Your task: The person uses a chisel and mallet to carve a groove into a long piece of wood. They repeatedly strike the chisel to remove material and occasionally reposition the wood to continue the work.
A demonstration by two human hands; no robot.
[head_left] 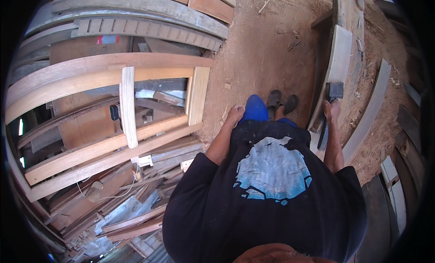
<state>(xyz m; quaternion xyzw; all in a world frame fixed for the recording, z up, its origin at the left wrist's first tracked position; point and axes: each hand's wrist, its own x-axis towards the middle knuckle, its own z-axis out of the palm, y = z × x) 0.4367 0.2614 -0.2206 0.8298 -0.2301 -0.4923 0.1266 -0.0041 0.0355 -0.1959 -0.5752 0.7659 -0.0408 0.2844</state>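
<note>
My right hand (332, 109) is closed around a mallet (334, 90) with a dark block-shaped head. Its dark handle runs back below my fist, beside my forearm. Beneath it, a pale plank (340, 54) lies along the wooden bench (349, 11) on my right. My left hand (236, 114) hangs beside my blue-clad knee (254, 108), fingers curled in, with nothing visible in them. To the left of that hand stands a light wooden frame (158, 72) with long rails and short crosspieces; the hand is apart from it.
A slotted wooden strip (145, 32) and stacked boards lie at the far left. Scrap wood (136, 217) and a cord (120, 197) are heaped at the near left. Sawdust covers the floor (267, 45). More planks (371, 109) lie beyond the bench on the right.
</note>
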